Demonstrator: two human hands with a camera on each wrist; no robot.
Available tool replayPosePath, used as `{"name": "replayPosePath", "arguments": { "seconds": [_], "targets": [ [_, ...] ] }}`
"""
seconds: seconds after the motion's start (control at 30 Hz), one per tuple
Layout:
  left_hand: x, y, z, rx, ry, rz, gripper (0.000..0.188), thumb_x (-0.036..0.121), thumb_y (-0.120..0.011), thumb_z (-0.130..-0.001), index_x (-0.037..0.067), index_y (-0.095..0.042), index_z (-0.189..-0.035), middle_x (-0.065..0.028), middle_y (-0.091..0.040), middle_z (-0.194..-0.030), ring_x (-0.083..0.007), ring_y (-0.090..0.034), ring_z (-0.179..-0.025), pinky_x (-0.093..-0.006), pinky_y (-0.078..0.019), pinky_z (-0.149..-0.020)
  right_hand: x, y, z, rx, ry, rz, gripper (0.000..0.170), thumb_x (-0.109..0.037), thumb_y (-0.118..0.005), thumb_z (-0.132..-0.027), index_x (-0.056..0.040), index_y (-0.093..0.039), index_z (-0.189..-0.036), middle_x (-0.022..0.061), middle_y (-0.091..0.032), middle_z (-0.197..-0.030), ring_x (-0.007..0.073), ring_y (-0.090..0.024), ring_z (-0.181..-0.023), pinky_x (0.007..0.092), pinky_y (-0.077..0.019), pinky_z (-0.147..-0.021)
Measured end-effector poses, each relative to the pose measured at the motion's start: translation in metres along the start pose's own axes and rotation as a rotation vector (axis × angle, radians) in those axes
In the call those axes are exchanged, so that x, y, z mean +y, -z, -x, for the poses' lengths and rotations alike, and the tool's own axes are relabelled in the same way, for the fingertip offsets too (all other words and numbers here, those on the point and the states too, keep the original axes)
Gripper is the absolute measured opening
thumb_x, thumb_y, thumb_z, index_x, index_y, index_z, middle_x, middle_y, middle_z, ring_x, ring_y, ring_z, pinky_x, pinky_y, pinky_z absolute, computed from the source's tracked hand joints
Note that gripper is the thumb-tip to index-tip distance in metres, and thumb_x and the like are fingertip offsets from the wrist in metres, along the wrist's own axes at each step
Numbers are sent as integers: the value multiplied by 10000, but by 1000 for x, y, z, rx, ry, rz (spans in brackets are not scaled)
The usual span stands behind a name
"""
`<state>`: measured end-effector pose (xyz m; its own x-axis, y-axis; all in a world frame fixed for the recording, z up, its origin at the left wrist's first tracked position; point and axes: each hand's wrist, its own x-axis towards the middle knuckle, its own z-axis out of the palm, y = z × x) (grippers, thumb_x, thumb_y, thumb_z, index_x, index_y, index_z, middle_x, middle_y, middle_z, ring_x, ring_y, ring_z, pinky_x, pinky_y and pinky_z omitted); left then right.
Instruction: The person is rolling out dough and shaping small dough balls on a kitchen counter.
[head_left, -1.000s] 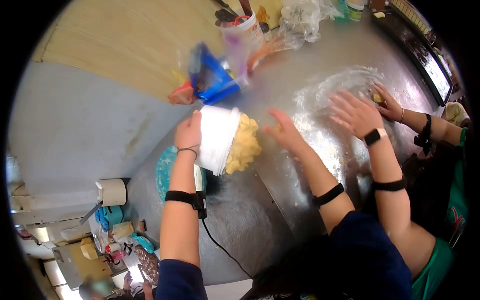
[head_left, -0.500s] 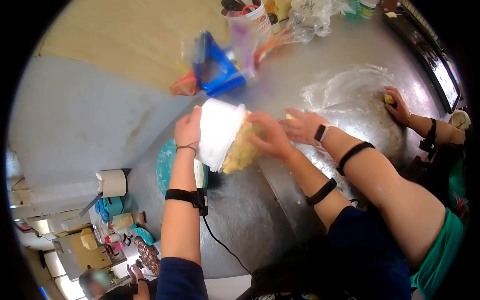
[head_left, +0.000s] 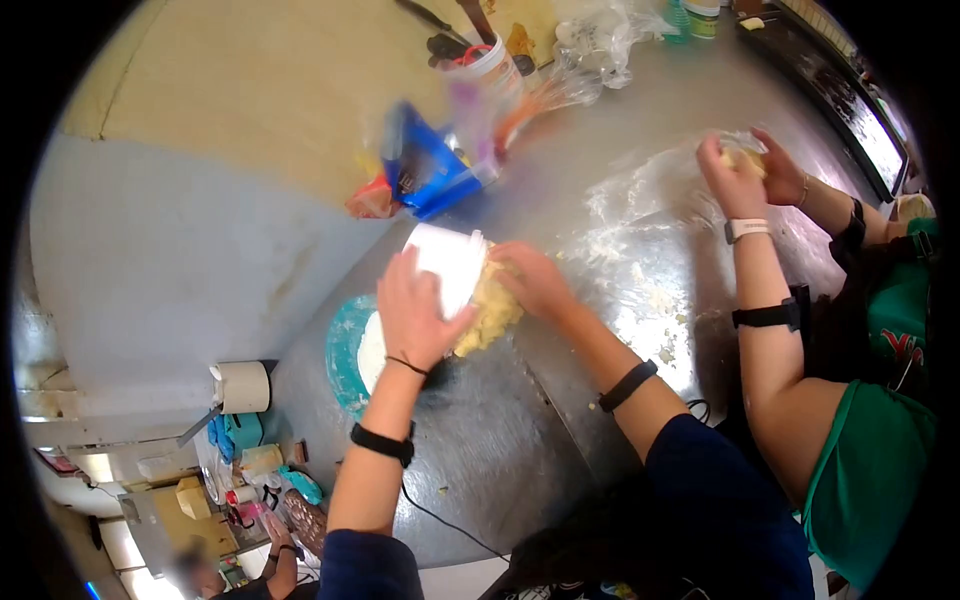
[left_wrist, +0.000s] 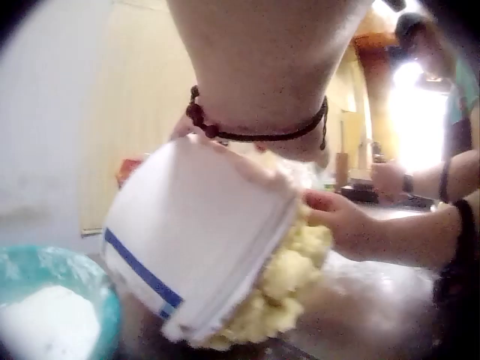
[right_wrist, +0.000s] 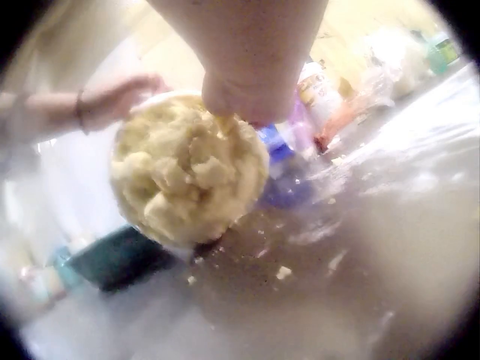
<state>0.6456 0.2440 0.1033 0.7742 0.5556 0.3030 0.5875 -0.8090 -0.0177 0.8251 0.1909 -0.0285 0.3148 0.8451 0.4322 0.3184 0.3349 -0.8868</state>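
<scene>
The left hand [head_left: 412,305] lies spread on the side of the tub [head_left: 450,262], thumb apart from the fingers. The right hand [head_left: 535,280] is at the tub's mouth, touching the dough [head_left: 490,320]; its fingertips are hidden, so I cannot tell whether they grip. The tub is tilted onto its side, mouth toward the right hand, with dough bulging past the rim.

Just beside the tub, on its base side, sits a teal bowl [head_left: 345,350] of white powder [left_wrist: 52,326]. The metal table [head_left: 480,460] stretches around the tub, shiny and scuffed, with floury smears [head_left: 635,200] to the tub's right. Beyond the tub are a blue bag [head_left: 445,190], a utensil pot [head_left: 495,70] and clear bags [head_left: 595,45]. Well to the tub's right, a neighbour in green [head_left: 870,470] holds a lump [head_left: 742,160] near a dark tray [head_left: 835,95]. A pale wall [head_left: 170,230] rises to the tub's left.

Only the left wrist view shows the blue stripe [left_wrist: 142,270] around the tub and a bright opening [left_wrist: 416,112] behind it. The right wrist view looks into the tub's mouth, filled with dough, with crumbs [right_wrist: 283,272] on the table near it.
</scene>
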Motion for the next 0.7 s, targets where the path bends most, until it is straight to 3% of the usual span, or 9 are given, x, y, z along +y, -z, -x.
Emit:
{"name": "replayPosePath", "arguments": {
  "seconds": [0.1, 0.13, 0.23, 0.43, 0.53, 0.7],
  "targets": [
    [24, -11, 14, -87, 142, -232, 401, 282, -719, -698, 52, -525, -963, -227, -388, -1452, -444, -299, -1366, -669, -291, -984, -6, -5, -2, -9, -46, -26, 241, -179, -623, -859, -47, -614, -1060, 140, -625, -1116, 320, -594, -1057, 387, -472, -913],
    [20, -17, 15, -44, 133, -194, 403, 280, -720, -691, 58, -530, -969, -222, -365, -1477, -433, -251, -1403, -717, -268, -925, -7, -5, -3, -8, -56, -32, 246, -173, -611, -860, -45, -615, -1069, 144, -624, -1116, 323, -593, -1058, 389, -472, -913],
    [18, -26, 13, 30, 114, -196, 373, 276, -718, -674, 67, -537, -924, -195, -385, -1475, -409, -284, -1394, -672, -281, -921, -15, -7, 10, 79, 98, 102, 300, -127, -584, -834, -42, -619, -1119, 143, -627, -1146, 317, -590, -1093, 397, -461, -947],
    [15, -23, 3, 39, 169, -99, 295, 258, -698, -622, 95, -486, -747, -102, -491, -1420, -326, -361, -1364, -620, -281, -923, -43, -15, 45, -22, 229, 185, 619, -110, -626, -741, 33, -483, -1326, 186, -503, -1364, 326, -456, -1297, 440, -348, -1088],
    [14, -28, 5, 75, 179, -54, 300, 254, -692, -618, 108, -452, -723, -82, -514, -1403, -311, -383, -1345, -615, -242, -953, -37, -14, 43, -91, 291, 191, 736, -137, -664, -701, 60, -419, -1367, 215, -454, -1396, 351, -406, -1333, 458, -315, -1106],
    [17, -39, 2, 157, 194, -26, 272, 236, -674, -614, 116, -448, -706, -51, -527, -1389, -297, -412, -1309, -602, -196, -985, -29, -17, 35, -90, 337, 204, 703, -198, -706, -665, 54, -486, -1283, 218, -504, -1328, 362, -466, -1264, 463, -347, -1068]
  ]
}}
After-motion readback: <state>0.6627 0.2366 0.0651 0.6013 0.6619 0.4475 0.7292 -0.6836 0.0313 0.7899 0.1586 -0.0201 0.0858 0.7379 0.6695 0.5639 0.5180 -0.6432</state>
